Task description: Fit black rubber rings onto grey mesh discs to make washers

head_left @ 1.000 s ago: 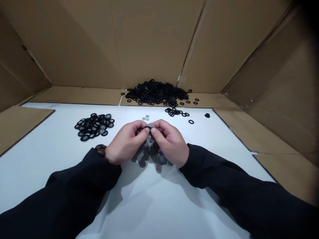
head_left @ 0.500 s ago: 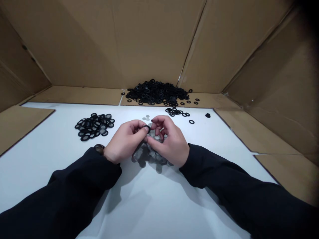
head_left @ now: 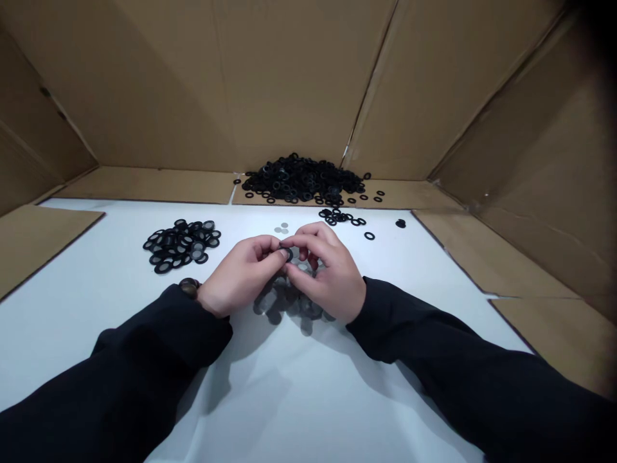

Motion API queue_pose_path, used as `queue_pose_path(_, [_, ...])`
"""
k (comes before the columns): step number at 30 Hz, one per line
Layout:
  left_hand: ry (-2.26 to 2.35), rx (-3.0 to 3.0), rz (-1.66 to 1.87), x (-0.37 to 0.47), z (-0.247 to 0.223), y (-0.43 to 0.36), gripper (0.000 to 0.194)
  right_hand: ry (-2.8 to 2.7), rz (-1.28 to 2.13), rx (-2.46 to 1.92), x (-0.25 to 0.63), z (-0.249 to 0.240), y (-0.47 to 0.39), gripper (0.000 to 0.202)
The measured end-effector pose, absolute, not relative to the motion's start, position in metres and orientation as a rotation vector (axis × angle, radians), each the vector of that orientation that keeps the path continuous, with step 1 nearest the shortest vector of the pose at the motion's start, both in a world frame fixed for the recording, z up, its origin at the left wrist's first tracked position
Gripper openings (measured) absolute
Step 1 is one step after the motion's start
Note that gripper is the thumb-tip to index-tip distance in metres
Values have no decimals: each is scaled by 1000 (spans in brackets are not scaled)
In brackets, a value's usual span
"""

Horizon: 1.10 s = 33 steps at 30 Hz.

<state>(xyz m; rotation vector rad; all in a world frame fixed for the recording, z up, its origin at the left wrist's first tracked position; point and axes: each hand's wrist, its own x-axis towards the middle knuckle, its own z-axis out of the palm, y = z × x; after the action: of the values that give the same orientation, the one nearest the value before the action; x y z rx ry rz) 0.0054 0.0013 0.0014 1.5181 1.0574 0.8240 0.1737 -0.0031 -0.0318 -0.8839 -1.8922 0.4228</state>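
Observation:
Above the middle of the white table, my left hand (head_left: 245, 273) pinches a black ring (head_left: 289, 253) between thumb and forefinger. From the other side my right hand (head_left: 330, 273) closes on the same ring, forefinger at its upper edge and thumb at its lower edge. Whether a disc sits in the ring is hidden by the fingers. Under both hands lies a heap of small grey mesh-like discs (head_left: 306, 305), partly covered by them. To the left is a pile of black rings with grey discs set in them (head_left: 164, 266).
A big heap of plain black rings (head_left: 303, 180) rests against the back cardboard wall (head_left: 289, 77). Several loose rings (head_left: 369, 236) lie in front of it, with a small black clump (head_left: 400, 224) farther right. A few grey discs (head_left: 284, 225) lie beyond my hands. Cardboard borders the table (head_left: 250, 411).
My right forefinger has come down and left onto the upper edge of the ring, where before it was raised apart from it. My left hand keeps its pinch.

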Motion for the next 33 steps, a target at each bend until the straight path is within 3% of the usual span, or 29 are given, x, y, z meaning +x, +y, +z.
queue_pose_path(4, [1051, 1498, 845, 5, 1, 1, 18, -1876, 545, -879, 172, -31, -5, 30])
queue_pose_path(10, [1098, 1505, 883, 4, 0, 1, 15, -1691, 848, -1093, 169, -32, -7, 11])
queue_pose_path(23, [1108, 1695, 812, 3, 0, 1, 16, -1656, 880, -1173, 168, -25, -7, 5])
queue_pose_path(33, [1134, 1588, 909, 4, 1, 2, 17, -1732, 740, -1069, 170, -31, -7, 13])
